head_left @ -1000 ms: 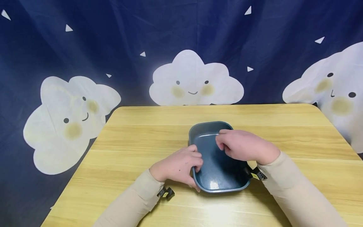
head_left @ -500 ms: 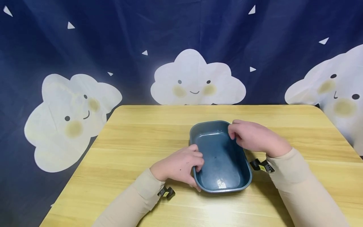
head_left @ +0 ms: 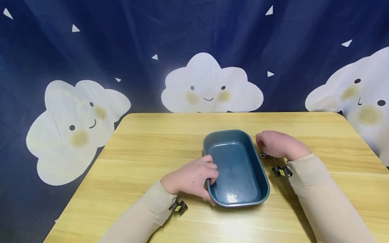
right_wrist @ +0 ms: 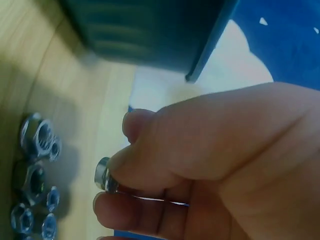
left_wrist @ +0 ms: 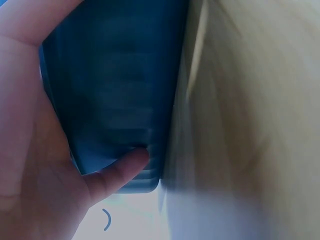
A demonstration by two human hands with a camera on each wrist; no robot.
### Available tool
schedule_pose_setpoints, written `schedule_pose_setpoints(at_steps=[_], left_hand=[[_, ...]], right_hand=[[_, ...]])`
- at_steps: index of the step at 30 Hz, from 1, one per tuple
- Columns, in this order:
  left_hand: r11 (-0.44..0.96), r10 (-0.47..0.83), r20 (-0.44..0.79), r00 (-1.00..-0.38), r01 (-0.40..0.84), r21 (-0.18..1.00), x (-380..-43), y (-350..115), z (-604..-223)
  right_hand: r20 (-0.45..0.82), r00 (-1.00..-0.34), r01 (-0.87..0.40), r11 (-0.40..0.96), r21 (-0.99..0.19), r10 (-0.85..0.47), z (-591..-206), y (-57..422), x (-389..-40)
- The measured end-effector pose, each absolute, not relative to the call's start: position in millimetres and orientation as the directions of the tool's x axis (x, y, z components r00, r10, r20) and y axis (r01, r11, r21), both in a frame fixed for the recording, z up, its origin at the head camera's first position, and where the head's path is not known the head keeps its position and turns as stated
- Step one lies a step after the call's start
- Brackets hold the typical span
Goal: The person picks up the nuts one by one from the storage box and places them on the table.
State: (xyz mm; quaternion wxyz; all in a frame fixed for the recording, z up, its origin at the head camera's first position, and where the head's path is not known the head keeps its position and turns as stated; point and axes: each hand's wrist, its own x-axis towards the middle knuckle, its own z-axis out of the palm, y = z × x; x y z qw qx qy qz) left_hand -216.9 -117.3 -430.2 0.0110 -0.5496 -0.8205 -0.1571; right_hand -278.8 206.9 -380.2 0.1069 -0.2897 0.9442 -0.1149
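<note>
A dark blue-green plastic bin (head_left: 234,172) with rounded corners stands in the middle of the table. My left hand (head_left: 192,175) grips its left wall, fingers hooked over the rim and thumb low on the outside, as the left wrist view shows of the bin's ribbed wall (left_wrist: 110,95). Just right of the bin, my right hand (head_left: 281,145) hovers low by the table. In the right wrist view it pinches a shiny metal nut (right_wrist: 102,175) between thumb and fingertip. Several loose metal nuts (right_wrist: 36,182) of mixed sizes lie together below it, mostly hidden by the hand in the head view.
The light wood table (head_left: 152,145) reaches back to a dark blue curtain (head_left: 136,30) printed with white smiling clouds (head_left: 209,77). Small black camera mounts hang at both wrists, the right one (head_left: 281,171) close beside the bin's right wall.
My right hand has moved out from over the bin, across its right rim, down to the nuts beside it. The left hand and the bin stay in place.
</note>
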Motion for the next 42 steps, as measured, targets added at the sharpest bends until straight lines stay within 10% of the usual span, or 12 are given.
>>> schedule_pose_setpoints(at_steps=[42], left_hand=[[0.357,0.895,0.178,-0.409,0.897,0.261,-216.4,-117.7,-430.4]], right_hand=[[0.024,-0.872,-0.483,0.85,-0.211,-0.489,-338.2,200.6,-252.9]])
